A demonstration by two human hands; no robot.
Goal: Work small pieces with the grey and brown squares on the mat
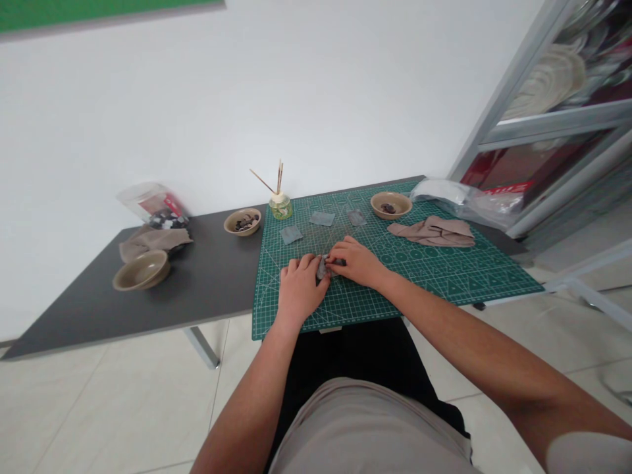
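Observation:
On the green cutting mat (415, 270), my left hand (299, 289) and my right hand (358, 262) meet over a small crumpled grey plastic bag (322, 268). The left thumb and fingers close on the bag's left side. My right hand pinches at its other side, with a small dark piece (340, 262) by the fingertips; whether that lies inside the bag I cannot tell. Just beyond the hands are three flat translucent bags: a left one (291, 235), a middle one (322, 218) and a right one (356, 217), which seems to hold something darker.
A bowl (392, 205) with dark pieces and a brown cloth (434, 232) sit on the right. Behind the mat's left corner stands a reed diffuser (280, 205). Leftward are a bowl of small pieces (242, 222), another bowl (141, 271), a cloth (153, 242) and a plastic bag (155, 204).

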